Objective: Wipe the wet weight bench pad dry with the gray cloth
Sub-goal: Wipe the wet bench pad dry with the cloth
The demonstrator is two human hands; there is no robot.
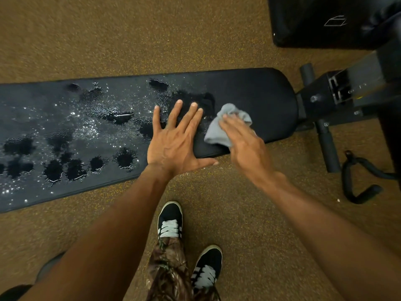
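The black weight bench pad (260,94) runs across the view from the left edge to its rounded right end. Water drops and dark puddles cover its left and middle parts; the right end looks dry. My right hand (245,144) presses the bunched gray cloth (221,129) onto the pad near its front edge, fingers lying over the cloth. My left hand (173,140) rests flat on the pad just left of the cloth, fingers spread, holding nothing.
The bench's black metal frame (338,94) with foam rollers stands at the right. A black cable handle (358,181) lies on the brown speckled floor. Another black pad (325,20) is at the top right. My feet in black shoes (171,220) stand before the bench.
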